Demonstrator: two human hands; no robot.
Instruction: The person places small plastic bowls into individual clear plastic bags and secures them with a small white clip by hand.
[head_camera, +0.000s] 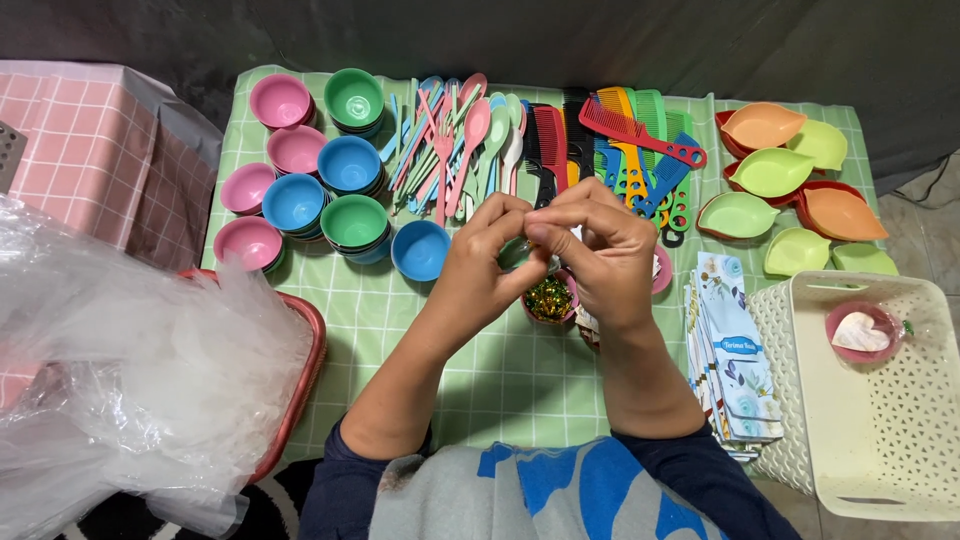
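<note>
Over the middle of a green checked table cloth (480, 360), my left hand (480, 265) and my right hand (600, 255) meet, fingertips pinched together on a small green wrapped sweet (515, 252). Just below the hands sits a pink bowl (662, 272), mostly hidden, holding shiny green and gold wrapped sweets (548, 298). A blue bowl (420, 250) stands just left of my left hand.
Stacks of pink, blue and green bowls (300, 190) fill the left. Plastic spoons and forks (455, 140) and combs (620, 140) lie behind. Leaf-shaped dishes (790, 170) sit at right, by paper packets (735, 350) and a white basket (880, 400). Clear plastic bags (130, 360) fill a red basin.
</note>
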